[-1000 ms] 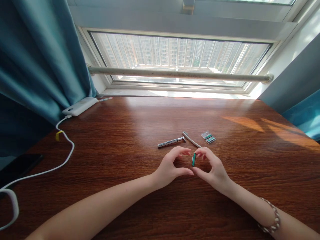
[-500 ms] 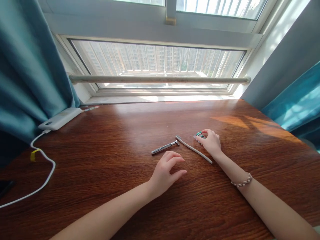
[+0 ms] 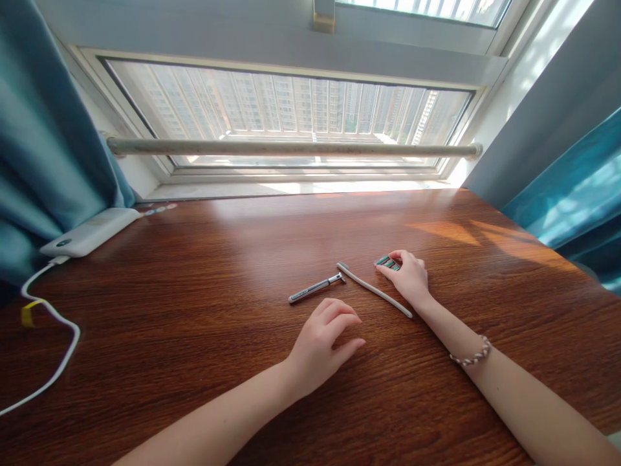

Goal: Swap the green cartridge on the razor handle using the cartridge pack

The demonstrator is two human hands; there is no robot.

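Observation:
My right hand (image 3: 410, 277) grips a small clear case with green strips (image 3: 387, 263) between thumb and fingers, at or just over the tabletop. The fingers cover the case's right side. Just left of that hand, a thin white toothbrush (image 3: 376, 291) lies slantwise, its grey-bristled head at the far end. A grey razor (image 3: 313, 289) rests further left, with its head close to the toothbrush's head. Nearer to me, my left hand (image 3: 323, 340) hovers over or rests on the table, holding nothing, fingers bent and thumb apart from them.
The brown wood-grain table (image 3: 233, 259) reaches to the window sill. A white power bank (image 3: 90, 233) with a white cable (image 3: 72, 349) lies at the left by the blue curtain (image 3: 58, 129). A metal rail (image 3: 291, 149) crosses before the window.
The view has turned slightly, so the power bank and cable appear further left. The case's green strips show more plainly. My left hand appears slightly lower; my right hand has hardly moved.

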